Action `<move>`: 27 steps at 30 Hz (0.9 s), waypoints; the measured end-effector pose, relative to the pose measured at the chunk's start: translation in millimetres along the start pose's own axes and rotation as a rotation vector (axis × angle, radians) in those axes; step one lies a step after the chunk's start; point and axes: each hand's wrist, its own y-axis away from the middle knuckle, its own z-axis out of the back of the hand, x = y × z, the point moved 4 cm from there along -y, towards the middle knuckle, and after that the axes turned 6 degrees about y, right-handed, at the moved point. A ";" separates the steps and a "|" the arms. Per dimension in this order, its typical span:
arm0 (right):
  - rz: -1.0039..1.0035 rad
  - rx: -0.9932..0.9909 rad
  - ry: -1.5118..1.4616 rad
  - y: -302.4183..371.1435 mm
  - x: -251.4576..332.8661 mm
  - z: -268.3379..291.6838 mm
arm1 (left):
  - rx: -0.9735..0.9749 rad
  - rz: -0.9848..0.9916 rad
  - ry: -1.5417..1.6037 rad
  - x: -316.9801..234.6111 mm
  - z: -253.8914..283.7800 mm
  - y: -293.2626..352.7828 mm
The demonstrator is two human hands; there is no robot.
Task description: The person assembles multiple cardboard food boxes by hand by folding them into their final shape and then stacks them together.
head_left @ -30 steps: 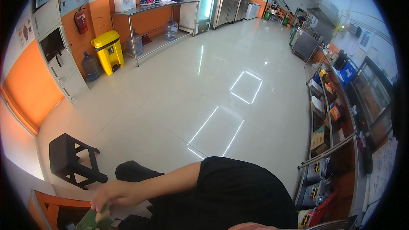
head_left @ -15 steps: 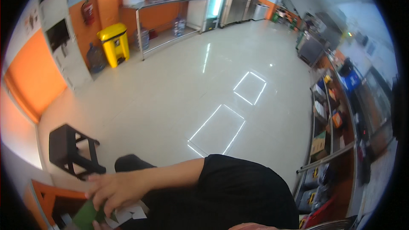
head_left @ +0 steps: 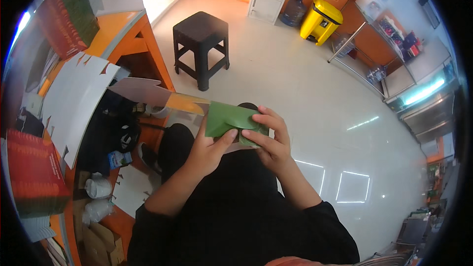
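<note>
A partly folded cardboard carton [head_left: 229,116] is held above my lap, between both hands. Its near end is green with a curved flap, while a long pale and yellow panel stretches away to the left. My left hand [head_left: 209,155] grips it from the left, thumb pressed on the green part and the other fingers mostly hidden behind. On the opposite side, my right hand [head_left: 276,145] is closed on the carton's right end, its fingers bent over the green flap. A small dark gap shows between the flap edges by the thumb.
Left of me stands an orange desk [head_left: 114,39] bearing white die-cut card sheets [head_left: 81,101] and red-and-green cartons [head_left: 37,172]. A black stool [head_left: 201,29] is ahead on the floor. Farther off are a yellow pedal bin [head_left: 320,19], a water jug [head_left: 294,11] and a metal table [head_left: 362,34].
The view has swung left toward the desk. The carton, earlier at the lower left edge, now appears centrally over my lap, with both hands plainly on it.
</note>
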 end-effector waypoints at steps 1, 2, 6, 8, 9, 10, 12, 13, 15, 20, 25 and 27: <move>0.019 -0.018 -0.012 0.5 -0.3 -1.6 | 0.034 0.056 0.040 0.3 -0.4 -1.9; 0.019 -0.017 -0.018 1.1 -1.2 -5.6 | 0.028 0.056 0.038 -0.5 0.1 -4.0; -0.164 -0.151 -0.290 15.0 -23.7 -15.6 | 0.061 0.202 0.393 8.4 1.1 -14.5; -0.555 -0.103 -0.525 22.5 -36.6 -32.5 | 0.124 0.223 0.526 16.2 1.1 -13.8; -0.527 -0.031 -0.415 29.1 -37.9 -38.3 | 0.142 0.096 0.257 20.2 -1.6 -13.5; -0.529 -0.026 -0.414 35.6 -35.8 -40.6 | 0.156 -0.030 -0.013 19.9 -3.7 -12.4; -0.459 -0.193 -0.687 44.2 -27.1 -42.9 | 0.207 0.043 -0.144 23.0 -1.9 -9.8; -0.898 -0.288 -0.750 58.2 -44.8 -53.6 | 0.262 0.117 -0.278 25.6 -2.8 -8.7; -0.918 -0.299 -0.878 59.7 -62.8 -41.0 | 0.316 0.349 -0.361 23.1 -8.9 -11.5; -1.012 -0.256 -0.986 79.2 -91.3 -28.8 | 0.239 0.361 -0.228 85.1 -7.7 14.2; -1.049 -0.188 -0.739 95.5 -93.4 -25.9 | 0.194 0.353 -0.299 87.4 -11.2 13.4; -0.910 -0.114 -0.523 85.7 -90.1 -23.9 | 0.205 0.338 -0.350 85.5 -12.6 11.3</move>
